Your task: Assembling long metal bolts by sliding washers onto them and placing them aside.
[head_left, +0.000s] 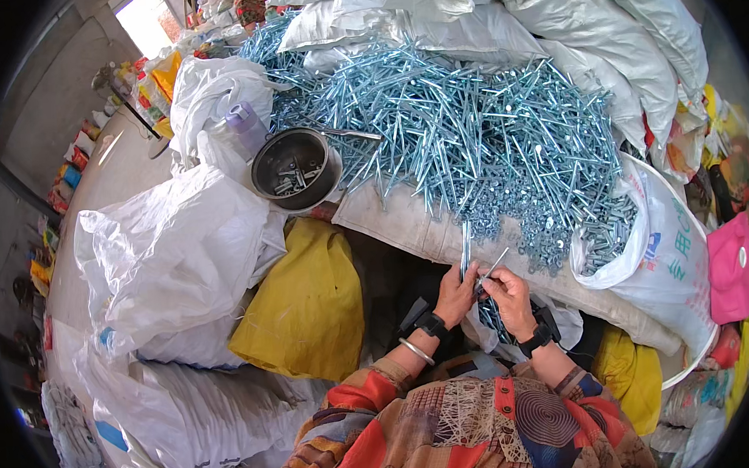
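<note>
Patchwork shirt (486,415) in reds, browns and blues fills the space nearest the camera, worn by the person seated facing a big heap of long, silvery bolts (436,112). Both hands meet just in front of the heap's near edge, fingertips close together. Wrapped around several long bolts (465,242), the left hand (454,298) holds them side by side and nearly upright, probably so they stay bundled in one grip. The right hand (511,301) pinches the lower end of a single slanting bolt (497,261); whether a small part sits between the fingertips is too hard to make out. Working this close to the heap seems to keep every piece within short reach. Loose nuts (544,233) spread along the heap's near right side. To the heap's right, a white sack (668,252) has its mouth rolled wide, likely for easy access to the short metal tubes (606,247) inside. Left of the heap, a dark pan (260,159) holds more tubes (294,181), its round wall keeping them from scattering. Behind the heap, bulging white sacks (431,28) are piled like a backstop.
</note>
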### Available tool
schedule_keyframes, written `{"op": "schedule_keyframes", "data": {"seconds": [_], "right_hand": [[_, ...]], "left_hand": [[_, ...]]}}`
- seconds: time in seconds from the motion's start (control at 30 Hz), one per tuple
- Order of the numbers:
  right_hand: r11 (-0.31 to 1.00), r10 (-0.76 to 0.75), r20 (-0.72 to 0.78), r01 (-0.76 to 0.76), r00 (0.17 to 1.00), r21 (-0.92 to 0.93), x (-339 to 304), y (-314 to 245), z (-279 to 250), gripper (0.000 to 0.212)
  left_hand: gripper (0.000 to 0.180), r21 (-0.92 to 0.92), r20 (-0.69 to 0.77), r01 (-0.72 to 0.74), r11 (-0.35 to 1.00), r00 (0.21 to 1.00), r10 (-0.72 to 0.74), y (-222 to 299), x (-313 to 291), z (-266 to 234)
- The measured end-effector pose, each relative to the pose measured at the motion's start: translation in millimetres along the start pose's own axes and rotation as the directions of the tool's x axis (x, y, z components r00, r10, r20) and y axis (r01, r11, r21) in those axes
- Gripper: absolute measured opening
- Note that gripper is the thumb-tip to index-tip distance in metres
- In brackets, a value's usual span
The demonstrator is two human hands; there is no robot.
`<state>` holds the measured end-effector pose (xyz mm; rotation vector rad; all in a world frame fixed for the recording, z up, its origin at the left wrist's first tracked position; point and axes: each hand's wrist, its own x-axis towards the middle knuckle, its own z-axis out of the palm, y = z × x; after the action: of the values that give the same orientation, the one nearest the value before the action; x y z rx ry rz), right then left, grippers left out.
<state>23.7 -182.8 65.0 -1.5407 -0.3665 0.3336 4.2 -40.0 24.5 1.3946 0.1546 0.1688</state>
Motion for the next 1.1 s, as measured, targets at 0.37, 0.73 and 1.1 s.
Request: {"op": "schedule_keyframes", "data": {"seconds": [0.37, 0.73, 1.1], "right_hand": [[0.941, -0.215, -0.083, 0.183, 0.973, -0.285, 32.5, -57.3, -40.7, 0.011], [0.745, -0.372, 0.024, 0.314, 0.928, -0.589, 42.6, -18.4, -50.0, 0.012], [0.565, -0.404, -0.129, 0.136, 0.906, -0.814, 68.1, -9.6, -42.7, 0.035]], "left_hand": [[0.025, 0.106, -0.117, -0.1, 0.989, 0.987, 0.112, 28.3, 35.8, 0.0], [0.025, 0.246, 0.307, -0.292, 0.924, 0.928, 0.212, 58.6, 65.5, 23.7], [0.029, 0.48, 0.277, -0.386, 0.787, 0.919, 0.282, 80.0, 69.4, 38.6]]}}
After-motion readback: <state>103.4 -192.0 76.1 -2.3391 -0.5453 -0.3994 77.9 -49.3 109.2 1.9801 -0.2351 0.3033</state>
